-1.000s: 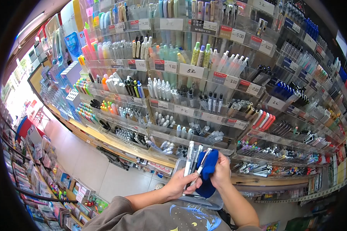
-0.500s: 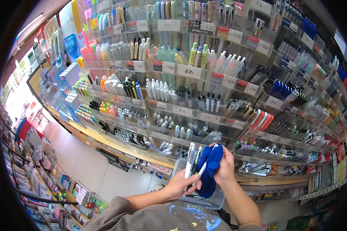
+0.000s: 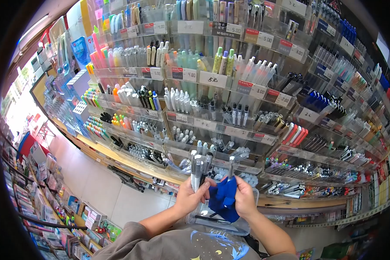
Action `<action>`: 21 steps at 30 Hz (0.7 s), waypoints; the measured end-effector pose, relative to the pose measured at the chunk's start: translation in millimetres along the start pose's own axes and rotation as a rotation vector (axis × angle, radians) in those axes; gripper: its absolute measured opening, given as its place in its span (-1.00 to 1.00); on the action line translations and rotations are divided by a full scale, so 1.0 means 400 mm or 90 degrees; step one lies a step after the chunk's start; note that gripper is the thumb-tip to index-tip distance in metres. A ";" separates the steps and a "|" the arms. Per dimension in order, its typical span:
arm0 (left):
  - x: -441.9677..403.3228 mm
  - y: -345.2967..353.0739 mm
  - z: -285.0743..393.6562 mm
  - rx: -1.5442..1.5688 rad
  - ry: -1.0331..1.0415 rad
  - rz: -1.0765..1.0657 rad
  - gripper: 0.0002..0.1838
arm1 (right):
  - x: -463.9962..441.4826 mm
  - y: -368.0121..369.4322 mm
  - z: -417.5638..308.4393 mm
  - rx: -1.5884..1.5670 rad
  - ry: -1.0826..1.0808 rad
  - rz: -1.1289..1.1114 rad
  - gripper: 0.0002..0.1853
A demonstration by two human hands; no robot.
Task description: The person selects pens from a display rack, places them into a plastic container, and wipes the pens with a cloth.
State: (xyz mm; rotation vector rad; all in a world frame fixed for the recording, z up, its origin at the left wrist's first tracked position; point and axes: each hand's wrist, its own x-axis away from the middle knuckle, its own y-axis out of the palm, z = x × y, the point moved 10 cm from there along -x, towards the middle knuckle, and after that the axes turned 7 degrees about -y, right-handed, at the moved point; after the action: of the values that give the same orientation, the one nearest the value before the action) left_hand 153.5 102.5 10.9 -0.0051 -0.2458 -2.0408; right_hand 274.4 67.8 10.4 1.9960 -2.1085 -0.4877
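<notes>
My left hand (image 3: 191, 197) is closed around a few pens (image 3: 196, 171), white and dark ones, which stand upright above its fingers. My right hand (image 3: 245, 198) grips a dark blue cloth (image 3: 223, 201) wrapped about a single pen (image 3: 231, 168), whose clear and white end sticks up out of the folds. The fingertips of my left hand reach the cloth's left edge. Underneath both hands is a clear plastic box (image 3: 242, 229) with some dark pens (image 3: 212, 219) lying in it; the cloth and my hands hide part of it.
Ahead rises a tiered clear rack (image 3: 242, 132) full of pens and markers, with price tags (image 3: 213, 79) on its ledges. A wooden shelf edge (image 3: 138, 166) runs below. Goods-filled shelves (image 3: 52, 208) stand at left beside the tiled floor (image 3: 112, 195).
My left hand has moved left with its pens, apart from the white pen. The cloth has dropped lower, bunched around an upright pen in my right hand.
</notes>
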 end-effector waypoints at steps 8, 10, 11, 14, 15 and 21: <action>0.000 0.028 0.049 0.109 0.014 -0.073 -0.80 | 0.022 0.088 0.041 0.030 0.003 -0.132 -0.66; -0.003 0.014 0.052 0.164 0.046 -0.048 -0.81 | 0.028 0.089 0.042 0.139 -0.012 -0.163 -0.68; -0.008 -0.002 0.060 0.200 0.060 -0.015 -0.79 | 0.037 0.079 0.057 0.220 -0.010 -0.175 -0.70; -0.023 -0.055 0.088 0.277 0.111 0.013 -0.77 | 0.055 0.093 0.068 0.384 0.013 -0.243 -0.73; -0.026 -0.067 0.094 0.289 0.118 0.019 -0.81 | 0.063 0.089 0.092 0.430 0.033 -0.286 -0.73; -0.024 -0.057 0.082 0.365 0.055 -0.033 -0.81 | 0.027 0.087 -0.015 0.623 -0.098 -0.293 -0.69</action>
State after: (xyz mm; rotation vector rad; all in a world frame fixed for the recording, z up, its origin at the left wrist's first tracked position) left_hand 134.5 126.9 38.0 0.4458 -0.7720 -1.9501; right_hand 243.6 57.6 27.8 3.0623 -2.1791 0.4777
